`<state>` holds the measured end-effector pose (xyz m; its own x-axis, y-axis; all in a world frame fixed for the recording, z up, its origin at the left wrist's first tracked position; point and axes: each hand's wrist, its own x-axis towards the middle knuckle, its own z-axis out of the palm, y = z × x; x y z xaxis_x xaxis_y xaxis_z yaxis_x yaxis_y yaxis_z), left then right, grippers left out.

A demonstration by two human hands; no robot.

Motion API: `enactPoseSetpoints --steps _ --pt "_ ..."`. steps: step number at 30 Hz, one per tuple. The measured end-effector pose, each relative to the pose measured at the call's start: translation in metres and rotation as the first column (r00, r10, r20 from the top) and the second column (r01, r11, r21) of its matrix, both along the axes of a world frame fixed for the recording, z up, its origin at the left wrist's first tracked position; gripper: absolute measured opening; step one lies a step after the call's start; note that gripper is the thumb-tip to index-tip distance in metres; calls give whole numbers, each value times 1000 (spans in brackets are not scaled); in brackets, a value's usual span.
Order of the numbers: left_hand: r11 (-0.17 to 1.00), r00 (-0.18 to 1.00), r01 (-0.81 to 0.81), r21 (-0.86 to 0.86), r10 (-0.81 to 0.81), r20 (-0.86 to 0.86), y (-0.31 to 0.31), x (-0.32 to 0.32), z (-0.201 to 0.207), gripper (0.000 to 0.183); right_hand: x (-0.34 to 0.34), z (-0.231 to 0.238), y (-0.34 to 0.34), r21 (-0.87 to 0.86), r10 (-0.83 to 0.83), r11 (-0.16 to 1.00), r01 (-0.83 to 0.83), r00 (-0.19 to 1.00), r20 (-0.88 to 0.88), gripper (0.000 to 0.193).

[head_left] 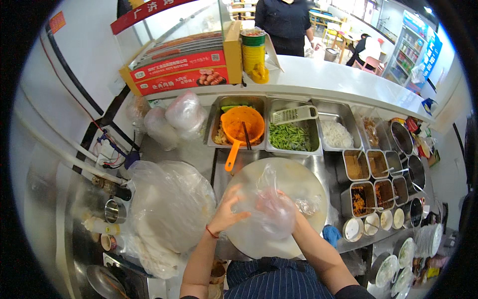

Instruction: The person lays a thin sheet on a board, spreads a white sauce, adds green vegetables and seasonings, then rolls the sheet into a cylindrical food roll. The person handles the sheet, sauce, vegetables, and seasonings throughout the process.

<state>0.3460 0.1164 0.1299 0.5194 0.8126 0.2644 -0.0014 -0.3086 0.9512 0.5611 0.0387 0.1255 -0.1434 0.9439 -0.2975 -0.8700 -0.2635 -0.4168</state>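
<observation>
A clear plastic bag, puffed out and crumpled at its top, hangs over the round pale board in front of me. My right hand grips the bag from its right side; the film partly covers its fingers. Left of the bag, my left hand has its fingers spread and curved, with nothing visible in them. Whether its fingertips touch the film I cannot tell. On the board's right part lies a small crumpled clear wrapper.
Plastic film covers a pale round stack at left. Behind the board, steel trays hold an orange strainer, chopped greens and white shreds. Seasoning tubs stand at right, near a blue cloth. A person stands beyond the counter.
</observation>
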Motion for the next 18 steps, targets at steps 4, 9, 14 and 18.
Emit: enactPoseSetpoints --steps 4,9,14,18 --pt "840 918 280 -465 -93 385 -15 10 -10 31 14 31 -37 -271 -363 920 284 877 -314 25" --pt "340 664 618 -709 257 702 -7 29 -30 22 20 -99 -101 -319 -256 937 141 898 -356 23" --pt "259 731 398 -880 491 475 0 30 -84 18 2 -100 -129 44 -60 990 137 671 -739 30" --pt "77 824 238 -968 512 243 -35 49 -65 19 22 -78 -145 -132 -200 978 159 883 -424 56"
